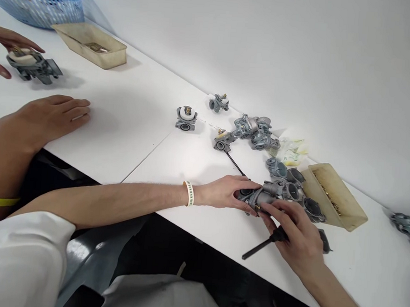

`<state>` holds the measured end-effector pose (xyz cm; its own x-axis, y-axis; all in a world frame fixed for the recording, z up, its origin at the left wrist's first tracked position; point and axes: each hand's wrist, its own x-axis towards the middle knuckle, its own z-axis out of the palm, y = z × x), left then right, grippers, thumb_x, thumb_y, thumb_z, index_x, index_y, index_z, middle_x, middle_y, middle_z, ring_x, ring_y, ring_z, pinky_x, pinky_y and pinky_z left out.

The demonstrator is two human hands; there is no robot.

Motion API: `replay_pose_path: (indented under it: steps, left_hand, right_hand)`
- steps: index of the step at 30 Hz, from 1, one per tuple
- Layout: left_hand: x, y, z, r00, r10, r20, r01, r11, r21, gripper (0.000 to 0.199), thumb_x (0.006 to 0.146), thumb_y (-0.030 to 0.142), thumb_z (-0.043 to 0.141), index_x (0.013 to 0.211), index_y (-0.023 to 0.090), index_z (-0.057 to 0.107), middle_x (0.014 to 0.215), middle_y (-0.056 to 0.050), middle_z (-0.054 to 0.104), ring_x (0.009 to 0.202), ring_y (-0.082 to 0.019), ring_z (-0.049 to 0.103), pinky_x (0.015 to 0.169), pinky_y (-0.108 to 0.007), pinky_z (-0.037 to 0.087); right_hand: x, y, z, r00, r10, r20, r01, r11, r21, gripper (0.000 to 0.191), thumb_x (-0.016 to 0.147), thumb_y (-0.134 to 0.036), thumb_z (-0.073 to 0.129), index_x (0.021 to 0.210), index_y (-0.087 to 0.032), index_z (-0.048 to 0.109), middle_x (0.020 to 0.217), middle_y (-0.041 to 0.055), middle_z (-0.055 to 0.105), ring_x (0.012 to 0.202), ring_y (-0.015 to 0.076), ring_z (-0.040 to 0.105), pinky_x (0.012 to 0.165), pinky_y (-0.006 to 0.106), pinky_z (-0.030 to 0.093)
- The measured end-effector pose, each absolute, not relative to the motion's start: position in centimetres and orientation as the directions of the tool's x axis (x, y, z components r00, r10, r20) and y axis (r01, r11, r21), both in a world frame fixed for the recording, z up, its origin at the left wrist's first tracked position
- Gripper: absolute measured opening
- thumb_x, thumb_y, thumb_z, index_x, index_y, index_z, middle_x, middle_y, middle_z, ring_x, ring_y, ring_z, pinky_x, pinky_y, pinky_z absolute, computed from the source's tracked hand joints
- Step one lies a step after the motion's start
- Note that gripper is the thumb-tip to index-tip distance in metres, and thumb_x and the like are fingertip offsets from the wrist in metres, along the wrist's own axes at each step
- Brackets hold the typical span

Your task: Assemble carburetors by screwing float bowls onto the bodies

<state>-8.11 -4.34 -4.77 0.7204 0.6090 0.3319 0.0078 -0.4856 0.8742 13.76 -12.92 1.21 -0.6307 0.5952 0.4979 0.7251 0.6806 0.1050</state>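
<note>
My left hand (225, 192) is closed around a grey metal carburetor (265, 198) and steadies it just above or on the white table. My right hand (300, 237) is closed on a black screwdriver (258, 248), whose shaft points down and left, away from the carburetor. The fingertips of that hand touch the carburetor near a small brass part (258, 207). A thin black rod (235, 163) lies beyond my left hand, partly hidden by it. Close to my right hand sit several more carburetors (290, 191).
A bin of small brass parts (352, 208) stands right. Carburetors with white floats, one of them here (186, 118), lie behind. At left, a co-worker's hands (53, 117) are near another carburetor (35, 66), a second bin (109, 60) and a blue basket (57, 10). A wall borders the table.
</note>
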Motion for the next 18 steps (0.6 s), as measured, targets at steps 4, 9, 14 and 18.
replay_pose_path:
  steps: [4, 9, 14, 18]
  left_hand:
    - [-8.1, -4.4, -5.0, 0.729, 0.590, 0.348, 0.021, -0.527, 0.850, 0.064, 0.087, 0.053, 0.071, 0.142, 0.023, 0.056, 0.122, -0.013, 0.064, 0.110, -0.026, 0.062, 0.089, -0.033, 0.049]
    - [-8.2, -4.4, -5.1, 0.719, 0.599, 0.352, 0.028, -0.531, 0.847, 0.065, 0.089, 0.050, 0.070, 0.144, 0.020, 0.054, 0.129, -0.015, 0.061, 0.118, -0.028, 0.060, 0.094, -0.036, 0.049]
    - [-8.3, -4.4, -5.1, 0.727, 0.590, 0.351, -0.031, -0.482, 0.875, 0.065, 0.089, 0.054, 0.069, 0.143, 0.020, 0.054, 0.133, -0.015, 0.062, 0.117, -0.027, 0.062, 0.093, -0.035, 0.050]
    - [-8.3, -4.4, -5.2, 0.690, 0.627, 0.361, -0.071, -0.437, 0.897, 0.065, 0.088, 0.053, 0.071, 0.142, 0.021, 0.056, 0.131, -0.014, 0.064, 0.112, -0.025, 0.063, 0.084, -0.032, 0.051]
  right_hand:
    - [13.4, -13.4, 0.9, -0.604, 0.608, 0.516, 0.746, 0.659, 0.096, 0.042, 0.081, 0.007, 0.057, 0.114, -0.018, 0.063, 0.100, 0.0066, 0.060, 0.087, 0.0147, 0.060, 0.070, 0.026, 0.050]
    - [12.3, -13.0, 1.5, -0.619, 0.577, 0.534, 0.732, 0.670, 0.123, 0.037, 0.081, 0.008, 0.056, 0.108, -0.017, 0.060, 0.092, 0.0056, 0.059, 0.082, 0.0128, 0.056, 0.067, 0.023, 0.045]
    - [11.0, -13.0, 3.0, -0.689, 0.528, 0.496, 0.701, 0.661, 0.270, 0.034, 0.080, 0.010, 0.047, 0.099, -0.014, 0.061, 0.085, 0.0048, 0.062, 0.079, 0.0135, 0.056, 0.062, 0.023, 0.039]
    - [10.9, -12.8, 3.6, -0.685, 0.550, 0.478, 0.711, 0.647, 0.275, 0.030, 0.085, 0.004, 0.053, 0.105, -0.015, 0.065, 0.090, 0.0055, 0.065, 0.082, 0.0135, 0.062, 0.060, 0.022, 0.040]
